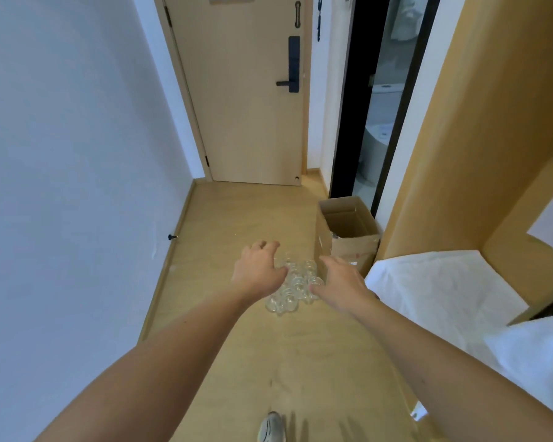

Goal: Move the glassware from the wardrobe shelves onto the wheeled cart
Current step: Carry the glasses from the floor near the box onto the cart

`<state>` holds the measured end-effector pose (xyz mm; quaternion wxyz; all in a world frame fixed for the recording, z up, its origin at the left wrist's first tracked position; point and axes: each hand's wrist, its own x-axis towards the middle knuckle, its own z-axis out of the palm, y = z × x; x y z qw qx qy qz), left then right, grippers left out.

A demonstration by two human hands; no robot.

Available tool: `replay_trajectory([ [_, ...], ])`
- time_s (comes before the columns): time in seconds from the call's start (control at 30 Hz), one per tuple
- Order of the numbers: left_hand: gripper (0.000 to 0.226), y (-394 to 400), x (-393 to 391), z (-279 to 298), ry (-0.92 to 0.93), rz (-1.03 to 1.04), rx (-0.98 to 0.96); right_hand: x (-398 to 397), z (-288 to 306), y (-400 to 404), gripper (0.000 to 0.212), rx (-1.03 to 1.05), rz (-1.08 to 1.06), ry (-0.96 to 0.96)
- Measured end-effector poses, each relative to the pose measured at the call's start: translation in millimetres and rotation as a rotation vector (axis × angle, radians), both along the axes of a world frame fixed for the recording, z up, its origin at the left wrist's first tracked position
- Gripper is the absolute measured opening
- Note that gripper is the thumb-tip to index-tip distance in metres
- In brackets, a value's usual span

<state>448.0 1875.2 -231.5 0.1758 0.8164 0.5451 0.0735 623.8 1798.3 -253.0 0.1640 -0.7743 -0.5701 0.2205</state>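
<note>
Clear round glasses [292, 283] clustered on smooth wood floor [237, 218]; left hand [257, 269], right hand [340, 282], fingers spread, holding nothing

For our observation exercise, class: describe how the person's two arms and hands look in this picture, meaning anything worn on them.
Both arms are bare from the frame's lower edge to the wrists: no sleeves show. The left hand and right hand wear no gloves, and no rings, watch or bracelet can be seen.

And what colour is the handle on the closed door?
Dark, nearly black: the door handle, seen in the head view, the only one.
</note>
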Motion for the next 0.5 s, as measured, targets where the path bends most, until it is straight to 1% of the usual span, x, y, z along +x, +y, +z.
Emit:
replay_trajectory([
  [0.13,0.065,72,-1,-23,-0.004,0.011,-0.053,2,-24,69,0.069,-0.032,-0.015,0.030],
  [0.23,0.065,123,-2,-47,0.016,0.024,-0.104,1,-48,119,0.069,-0.099,-0.038,0.052],
  [0.37,0.064,180,-5,-79,-0.012,0.058,-0.203,2,-77,167,0.069,-0.156,-0.072,0.085],
  [0.5,0.063,212,-4,-112,-0.056,0.090,-0.283,3,-101,199,0.072,-0.217,-0.105,0.082],
])
